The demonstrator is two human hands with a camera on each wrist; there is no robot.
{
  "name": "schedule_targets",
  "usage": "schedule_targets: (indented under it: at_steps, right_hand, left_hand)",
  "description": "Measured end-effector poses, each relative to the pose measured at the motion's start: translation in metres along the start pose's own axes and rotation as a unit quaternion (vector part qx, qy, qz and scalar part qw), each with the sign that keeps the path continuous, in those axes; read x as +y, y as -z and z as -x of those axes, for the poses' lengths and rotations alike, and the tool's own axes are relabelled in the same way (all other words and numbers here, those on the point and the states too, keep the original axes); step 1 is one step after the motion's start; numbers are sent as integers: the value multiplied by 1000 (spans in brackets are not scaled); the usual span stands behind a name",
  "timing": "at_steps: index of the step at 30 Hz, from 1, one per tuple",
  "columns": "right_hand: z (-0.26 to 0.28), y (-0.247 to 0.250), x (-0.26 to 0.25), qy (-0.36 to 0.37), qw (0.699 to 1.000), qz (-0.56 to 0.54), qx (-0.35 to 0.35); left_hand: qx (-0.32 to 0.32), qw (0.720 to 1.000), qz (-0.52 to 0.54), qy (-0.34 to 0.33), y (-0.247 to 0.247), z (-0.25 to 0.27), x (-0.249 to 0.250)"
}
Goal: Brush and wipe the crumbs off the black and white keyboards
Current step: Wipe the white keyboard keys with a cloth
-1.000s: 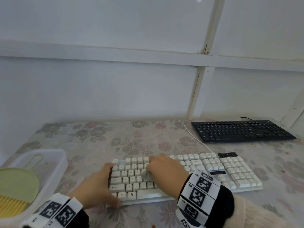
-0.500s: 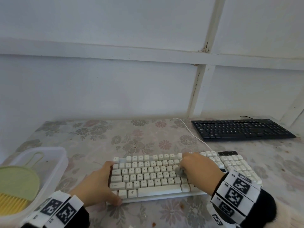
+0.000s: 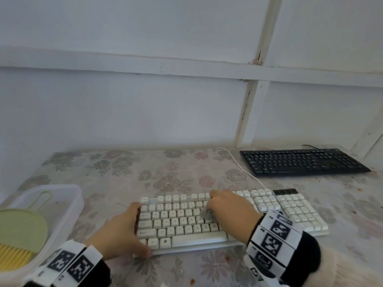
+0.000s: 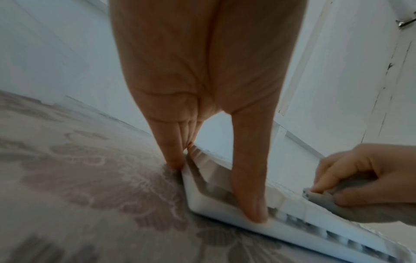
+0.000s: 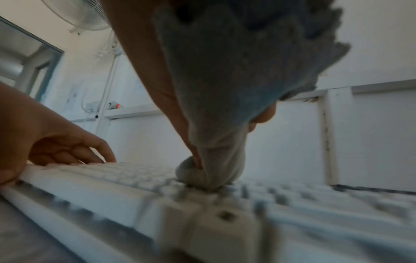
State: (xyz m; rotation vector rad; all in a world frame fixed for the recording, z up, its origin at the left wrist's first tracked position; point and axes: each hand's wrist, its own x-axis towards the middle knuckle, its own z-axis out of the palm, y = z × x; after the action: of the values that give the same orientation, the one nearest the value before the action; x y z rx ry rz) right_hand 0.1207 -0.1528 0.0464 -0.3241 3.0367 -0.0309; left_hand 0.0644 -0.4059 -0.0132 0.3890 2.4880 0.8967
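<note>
The white keyboard (image 3: 178, 224) lies near the table's front edge on the floral cloth. My left hand (image 3: 132, 228) grips its left end, thumb (image 4: 252, 204) on the front corner and fingers (image 4: 173, 156) against the left side. My right hand (image 3: 226, 208) holds a bunched grey cloth (image 3: 205, 215) and presses it onto the keys in the middle of the letter block. The cloth (image 5: 213, 169) touches the keycaps. The black keyboard (image 3: 300, 161) sits at the back right, untouched.
A clear plastic tub (image 3: 68, 204) at the left holds a green dustpan (image 3: 20, 226) and a yellow brush (image 3: 12, 257). The white cable (image 3: 238, 164) runs back toward the wall. A few brown crumbs (image 3: 192, 281) lie on the tablecloth by the front edge.
My right hand swept the cloth rightward across the white keys, then came back left toward the middle. The left hand kept its hold on the keyboard's left end.
</note>
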Motion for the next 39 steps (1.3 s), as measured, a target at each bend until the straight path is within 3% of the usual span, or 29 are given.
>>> schedule_targets:
  at_steps: [14,23,33,39]
  right_hand:
    - [22,-8,80,-157,986,49,-6]
    - [40,-8,102,-101,994,43,12]
    - [50,2,133,-182,978,102,-3]
    - [46,-3,115,-110,993,39,12]
  left_hand:
    - [-2,1000,-3,-3,1,4,6]
    - [-2,1000,-2,-6,3,8,12]
    - [-8,1000,2,3,4,10,13]
    - [-10,1000,14,2,4,9,13]
